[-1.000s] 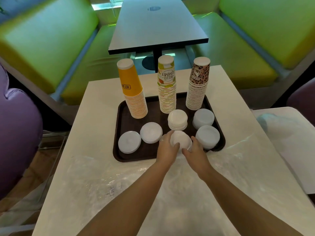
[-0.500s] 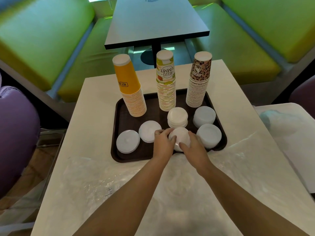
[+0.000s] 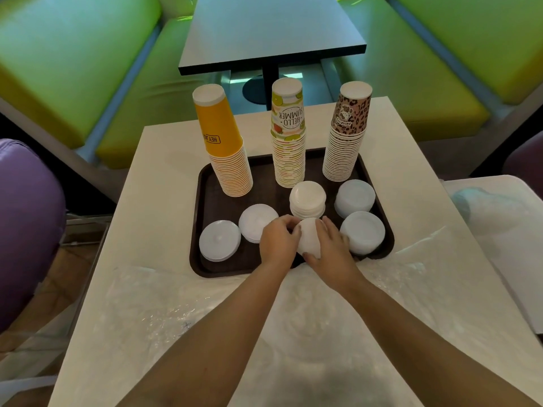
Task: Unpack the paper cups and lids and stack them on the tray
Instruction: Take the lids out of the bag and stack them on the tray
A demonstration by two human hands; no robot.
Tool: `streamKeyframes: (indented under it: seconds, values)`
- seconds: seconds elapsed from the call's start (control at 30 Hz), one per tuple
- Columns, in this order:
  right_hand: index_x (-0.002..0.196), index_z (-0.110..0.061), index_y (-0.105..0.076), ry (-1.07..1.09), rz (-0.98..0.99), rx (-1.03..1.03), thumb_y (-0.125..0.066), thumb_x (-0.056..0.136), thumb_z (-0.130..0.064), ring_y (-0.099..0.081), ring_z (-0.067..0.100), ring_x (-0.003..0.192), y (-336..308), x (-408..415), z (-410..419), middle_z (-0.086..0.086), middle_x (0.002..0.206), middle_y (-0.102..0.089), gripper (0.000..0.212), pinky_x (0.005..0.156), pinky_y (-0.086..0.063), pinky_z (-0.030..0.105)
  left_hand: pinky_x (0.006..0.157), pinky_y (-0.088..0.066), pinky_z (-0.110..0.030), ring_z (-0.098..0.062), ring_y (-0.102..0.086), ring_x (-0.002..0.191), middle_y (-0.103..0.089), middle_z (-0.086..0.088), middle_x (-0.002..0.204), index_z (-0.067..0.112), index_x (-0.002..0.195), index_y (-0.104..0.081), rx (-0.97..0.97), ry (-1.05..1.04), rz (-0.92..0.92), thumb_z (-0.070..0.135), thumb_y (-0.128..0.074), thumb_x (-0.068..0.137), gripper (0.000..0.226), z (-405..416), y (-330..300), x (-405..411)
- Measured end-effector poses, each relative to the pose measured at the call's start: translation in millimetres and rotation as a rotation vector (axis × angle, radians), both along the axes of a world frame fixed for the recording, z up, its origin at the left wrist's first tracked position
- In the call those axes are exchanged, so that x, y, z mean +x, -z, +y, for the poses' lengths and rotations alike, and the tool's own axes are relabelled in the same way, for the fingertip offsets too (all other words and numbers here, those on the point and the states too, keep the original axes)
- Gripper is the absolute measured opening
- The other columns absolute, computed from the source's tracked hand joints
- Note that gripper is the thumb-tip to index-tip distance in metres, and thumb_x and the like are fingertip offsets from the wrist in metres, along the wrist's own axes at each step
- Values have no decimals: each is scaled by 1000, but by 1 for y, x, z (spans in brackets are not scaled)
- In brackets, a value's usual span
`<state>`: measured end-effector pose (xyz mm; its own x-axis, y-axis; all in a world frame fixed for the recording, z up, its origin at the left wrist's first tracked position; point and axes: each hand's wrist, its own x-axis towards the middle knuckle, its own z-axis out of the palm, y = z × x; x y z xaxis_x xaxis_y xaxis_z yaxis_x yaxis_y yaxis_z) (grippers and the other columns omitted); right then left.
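I hold a stack of white lids [image 3: 309,237] between my two hands: my left hand [image 3: 277,245] curls round it from 9 o'clock, my right hand [image 3: 332,249] from 3 o'clock. It sits at the near edge of the brown tray [image 3: 202,201], just at 6 o'clock of another lid stack [image 3: 307,198]. It seems to rest already on the tray, but my fingers hide its base. I should press evenly, square the edges, then release both sides together so nothing slides.

Three cup stacks [image 3: 288,142] line the tray's [image 3: 202,201] upper edge in mid-frame; lid piles [image 3: 307,199] sit below them; plastic wrap [image 3: 235,318] covers the lower surface
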<state>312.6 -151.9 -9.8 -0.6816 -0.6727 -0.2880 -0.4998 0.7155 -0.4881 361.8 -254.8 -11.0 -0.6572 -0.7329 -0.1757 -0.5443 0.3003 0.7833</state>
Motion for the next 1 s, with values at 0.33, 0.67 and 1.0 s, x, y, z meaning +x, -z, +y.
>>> streamKeyframes:
  seconds: [0.33,0.67,1.0]
  values:
    - [151,-21,-6,-44,97,69,-58,93,-26,-17,23,144,1,-8,-5,2,158,-8,78,116,-18,37,101,-47,-41,-21,-52,121,-56,-3,133,20,138,-47,222,115,-7,16,-48,98,40,-1,3,4]
    - [150,-30,-4,-59,117,29,-63,90,-21,-18,24,144,10,-8,-3,0,159,-8,85,117,-24,43,103,-45,-43,-22,-50,125,-53,-3,136,22,137,-48,303,122,-20,16,-49,98,39,-6,0,-2]
    - [149,-22,-13,54,108,-94,-63,89,-20,-22,23,142,5,-4,-1,4,155,-19,78,114,-26,40,102,-45,-44,-23,-50,123,-53,-3,136,22,137,-45,299,147,-72,19,-51,97,40,-12,-2,-4]
